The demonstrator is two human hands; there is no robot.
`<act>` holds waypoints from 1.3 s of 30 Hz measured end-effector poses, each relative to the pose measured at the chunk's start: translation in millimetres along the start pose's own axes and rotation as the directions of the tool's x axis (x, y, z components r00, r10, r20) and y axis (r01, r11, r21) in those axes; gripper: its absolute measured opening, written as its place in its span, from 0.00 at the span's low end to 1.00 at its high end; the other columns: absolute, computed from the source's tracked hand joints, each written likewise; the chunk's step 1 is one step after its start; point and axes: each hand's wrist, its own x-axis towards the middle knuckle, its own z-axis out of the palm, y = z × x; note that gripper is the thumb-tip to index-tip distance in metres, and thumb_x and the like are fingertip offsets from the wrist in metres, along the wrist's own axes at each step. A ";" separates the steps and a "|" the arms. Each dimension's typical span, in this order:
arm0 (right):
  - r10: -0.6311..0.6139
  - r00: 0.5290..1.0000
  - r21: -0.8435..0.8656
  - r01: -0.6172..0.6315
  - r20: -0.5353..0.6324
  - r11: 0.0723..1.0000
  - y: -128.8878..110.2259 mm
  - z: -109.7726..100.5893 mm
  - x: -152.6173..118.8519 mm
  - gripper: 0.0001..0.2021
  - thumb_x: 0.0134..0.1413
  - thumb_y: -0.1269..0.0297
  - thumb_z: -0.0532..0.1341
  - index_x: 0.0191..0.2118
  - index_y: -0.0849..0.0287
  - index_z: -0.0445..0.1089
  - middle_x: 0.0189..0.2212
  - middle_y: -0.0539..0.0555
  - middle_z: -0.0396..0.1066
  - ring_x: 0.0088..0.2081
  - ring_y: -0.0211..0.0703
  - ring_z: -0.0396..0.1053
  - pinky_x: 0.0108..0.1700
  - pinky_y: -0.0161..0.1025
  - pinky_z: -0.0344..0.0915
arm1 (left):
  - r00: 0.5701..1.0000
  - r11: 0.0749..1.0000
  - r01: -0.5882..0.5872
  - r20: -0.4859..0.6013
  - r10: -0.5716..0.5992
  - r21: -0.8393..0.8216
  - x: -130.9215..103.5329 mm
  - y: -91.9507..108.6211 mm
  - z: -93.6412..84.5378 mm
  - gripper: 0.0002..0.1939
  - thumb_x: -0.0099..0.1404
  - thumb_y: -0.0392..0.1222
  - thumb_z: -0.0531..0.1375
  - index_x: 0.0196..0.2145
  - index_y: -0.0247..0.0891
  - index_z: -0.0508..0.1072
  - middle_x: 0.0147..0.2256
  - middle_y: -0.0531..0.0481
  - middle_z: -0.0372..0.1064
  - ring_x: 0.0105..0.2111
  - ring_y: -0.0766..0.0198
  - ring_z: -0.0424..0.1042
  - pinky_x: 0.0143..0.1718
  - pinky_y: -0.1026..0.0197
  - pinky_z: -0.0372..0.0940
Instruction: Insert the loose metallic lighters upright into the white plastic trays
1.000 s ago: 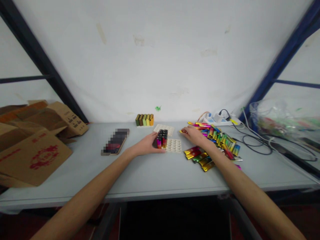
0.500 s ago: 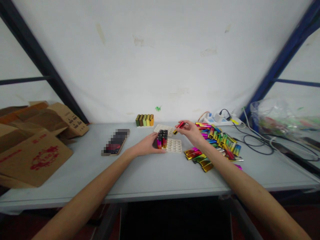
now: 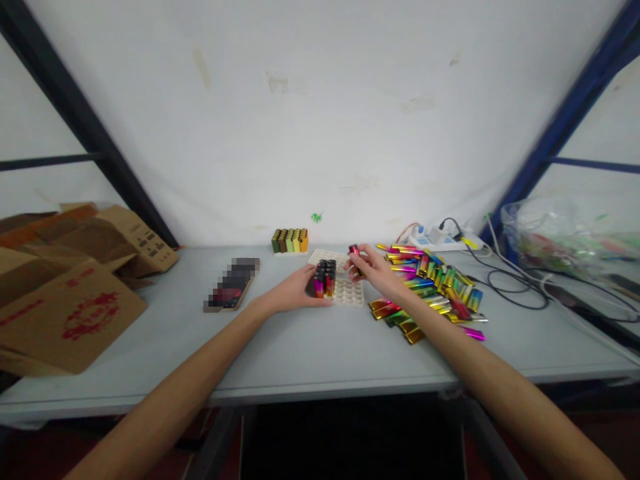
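My left hand (image 3: 296,291) is curled round the left end of a pale tray with round holes (image 3: 350,293). Its thumb is at the near side and its fingers are behind. Two rows of shiny lighters (image 3: 325,283) with black tops stand upright in that end, beside my palm. Above the tray's right part, my right hand (image 3: 369,267) pinches a single red lighter (image 3: 355,251), dark end up. A second pale tray (image 3: 323,256) lies just behind the first, partly covered by the lighters and right hand.
A loose pile of metallic coloured lighters (image 3: 435,283) lies to the right. Against the wall stands a block of green, brown and yellow lighters (image 3: 290,241). A phone (image 3: 234,287) and cardboard boxes (image 3: 75,307) are left. A power strip (image 3: 440,237) and cables (image 3: 520,290) sit right.
My right hand has moved slightly left and toward me, over the front tray. The red lighter has turned from slanted to nearly upright. My left hand stays in place.
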 end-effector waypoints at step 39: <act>-0.327 0.941 -0.680 0.298 0.091 0.670 -10.8 13.3 -10.7 0.22 0.70 0.46 0.51 0.29 0.56 0.62 0.26 0.49 0.62 0.31 0.40 0.61 0.36 0.38 0.59 | 1.000 1.000 -0.016 -0.009 0.016 -0.015 0.1 -0.2 -0.1 0.47 0.54 0.62 0.72 0.64 0.36 0.65 0.61 0.38 0.67 0.60 0.43 0.68 0.65 0.45 0.61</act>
